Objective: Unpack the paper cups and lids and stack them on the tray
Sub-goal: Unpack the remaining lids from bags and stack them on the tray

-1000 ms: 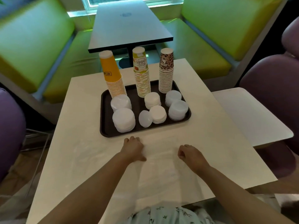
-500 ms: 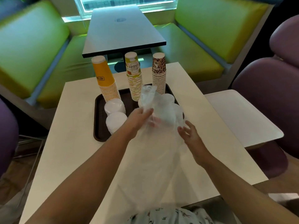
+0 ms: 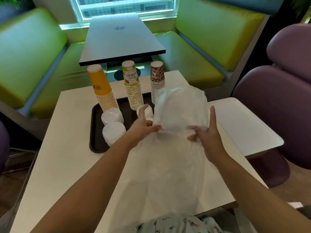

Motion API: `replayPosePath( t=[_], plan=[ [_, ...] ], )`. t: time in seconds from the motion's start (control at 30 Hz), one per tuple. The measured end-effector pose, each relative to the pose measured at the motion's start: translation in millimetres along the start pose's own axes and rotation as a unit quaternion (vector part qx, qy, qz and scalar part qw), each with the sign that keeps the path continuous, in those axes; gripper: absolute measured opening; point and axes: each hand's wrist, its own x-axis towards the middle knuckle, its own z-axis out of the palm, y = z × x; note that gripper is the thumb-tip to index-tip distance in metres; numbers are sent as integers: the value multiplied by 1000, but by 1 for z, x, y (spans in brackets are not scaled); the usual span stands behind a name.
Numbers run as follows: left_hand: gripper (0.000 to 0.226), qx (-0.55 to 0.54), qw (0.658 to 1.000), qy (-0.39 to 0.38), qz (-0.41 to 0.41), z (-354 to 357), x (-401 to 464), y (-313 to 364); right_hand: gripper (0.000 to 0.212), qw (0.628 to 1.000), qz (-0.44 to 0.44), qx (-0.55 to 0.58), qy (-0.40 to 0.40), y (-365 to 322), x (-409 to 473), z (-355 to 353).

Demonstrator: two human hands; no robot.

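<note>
A dark brown tray (image 3: 95, 132) sits on the white table (image 3: 64, 165). On it stand three upside-down cup stacks: yellow (image 3: 103, 89), "Hello Summer" (image 3: 132, 84) and leopard-print (image 3: 157, 78). Stacks of white lids (image 3: 113, 133) lie in front of them; the right ones are hidden. A clear plastic bag (image 3: 176, 115) is lifted above the tray's right side and hangs down toward me. My left hand (image 3: 143, 126) pinches the bag's left edge. My right hand (image 3: 206, 133) pinches its right side with thumb and lower fingers, upper fingers straight.
A small white side table (image 3: 244, 126) adjoins on the right, with purple chairs (image 3: 277, 91) beyond it. A dark table (image 3: 119, 37) and green benches (image 3: 30, 52) stand behind. The table's near edge is at my lap.
Both hands rose from the table, lifting the plastic bag above the tray. The bag now stands wider and further right, and the right hand has closed onto it.
</note>
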Motion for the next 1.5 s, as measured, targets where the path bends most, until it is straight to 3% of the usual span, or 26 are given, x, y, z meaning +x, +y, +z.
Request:
replayPosePath(
  t=[0.13, 0.23, 0.33, 0.4, 0.47, 0.53, 0.63, 0.73, 0.97, 1.07, 1.2, 1.33, 1.37, 1.43, 1.5],
  plan=[
    [48, -24, 994, 35, 102, 2, -4, 6, 44, 1000, -18, 13, -15, -8, 6, -10],
    [24, -7, 990, 43, 131, 2, -4, 10, 36, 1000, -9, 9, -5, -16, 5, -13],
    [21, -61, 986, 69, 140, 6, -6, 15, 20, 998, 14, 28, -50, -23, 1, -12],
    [16, -80, 985, 64, 142, 7, -7, 19, 47, 992, 14, -54, -117, -27, -2, -14],
    [27, -50, 988, 35, 139, 6, -8, 20, 68, 969, 6, -196, -148, -30, -6, -11],
    [47, 14, 991, 24, 127, 5, -9, 21, 70, 952, -6, -281, -123, -24, -6, -7],
    [58, 184, 968, 77, 153, 4, -7, 20, 43, 936, -40, -347, -47, -17, -4, -10],
    [42, 257, 941, 126, 181, 3, -6, 19, 23, 936, -49, -348, 1, -16, -1, -20],
    [25, 272, 927, 159, 204, -1, -2, 17, 20, 945, -111, -300, 69, -24, 9, -38],
    [19, 263, 935, 143, 188, -7, 2, 16, 43, 956, -117, -256, 87, -23, 15, -46],
    [24, 340, 912, 127, 191, -14, 2, 15, 24, 934, -169, -302, 94, -27, 15, -51],
    [89, 426, 870, -3, 250, 6, -12, 35, 8, 926, -227, -300, -38, -46, 5, -36],
    [94, 420, 869, -46, 257, 15, -16, 41, 8, 922, -237, -297, -74, -49, 4, -31],
    [75, 404, 876, -98, 243, 31, -16, 45, 6, 915, -250, -291, -122, -53, 1, -20],
    [39, 382, 892, -119, 212, 39, -13, 45, 6, 915, -249, -286, -139, -52, 1, -14]
  ],
)
